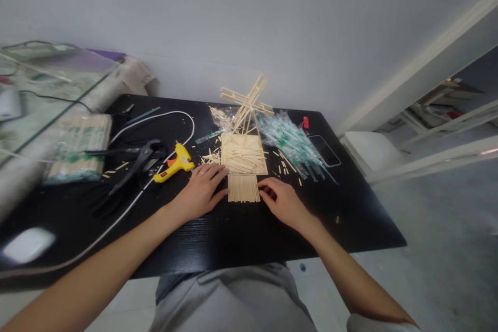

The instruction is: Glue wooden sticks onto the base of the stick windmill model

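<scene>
Between my two hands a row of bamboo sticks [244, 189] lies side by side on the black table, against the near edge of a square stick panel [264, 166]. My left hand [204, 187] rests at the row's left side, fingers stretched out and thumb apart. At the right side my right hand [282, 198] touches the row with bent fingertips, thumb and forefinger apart. Loose sticks [245, 154] lie across the panel. Behind it stands a windmill-like stick frame [248, 104] with crossed blades.
A yellow glue gun [175, 163] and black-handled pliers [138, 166] lie left, near a white cable [132, 207] and a bagged stick bundle [80, 148]. Plastic wrappers [290, 140], a phone [324, 150] and a small red object [305, 122] are right. Stick offcuts [212, 158] are scattered around.
</scene>
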Motion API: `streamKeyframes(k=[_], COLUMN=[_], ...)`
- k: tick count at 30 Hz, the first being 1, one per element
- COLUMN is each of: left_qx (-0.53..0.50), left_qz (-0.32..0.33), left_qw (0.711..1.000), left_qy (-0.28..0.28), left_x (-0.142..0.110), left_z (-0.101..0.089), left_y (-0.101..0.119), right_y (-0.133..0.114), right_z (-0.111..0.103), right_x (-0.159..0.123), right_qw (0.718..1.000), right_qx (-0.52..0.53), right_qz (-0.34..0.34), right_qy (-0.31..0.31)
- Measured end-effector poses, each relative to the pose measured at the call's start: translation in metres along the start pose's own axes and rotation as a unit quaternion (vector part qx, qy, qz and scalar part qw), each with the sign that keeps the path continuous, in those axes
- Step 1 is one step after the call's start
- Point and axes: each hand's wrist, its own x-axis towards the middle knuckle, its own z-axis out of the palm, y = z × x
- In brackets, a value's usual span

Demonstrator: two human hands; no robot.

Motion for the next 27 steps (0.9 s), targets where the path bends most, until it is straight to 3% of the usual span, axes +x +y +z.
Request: streamKeyframes(k=[9,13,27], left_qx=[-0.029,-0.06,-0.078], left_qz=[0.032,0.069,0.086], left_qw=[0.999,0.996,0.993], left_qy=[0.03,0.006,-0.004], left_x=[0.003,0.004,0.004], left_z=[-0.012,-0.017,-0.013], left_y=[0.004,0.007,0.006], right_y=[0.001,0.002,0.006], right_z=[0.001,0.002,0.005], right_x=[-0.001,-0.001,-0.001], right_qw=[1.0,1.0,0.999], right_qx=[0.0,0.001,-0.015], right_qz=[-0.019,-0.022,-0.042], right_qy=[-0.003,-0.001,0.0])
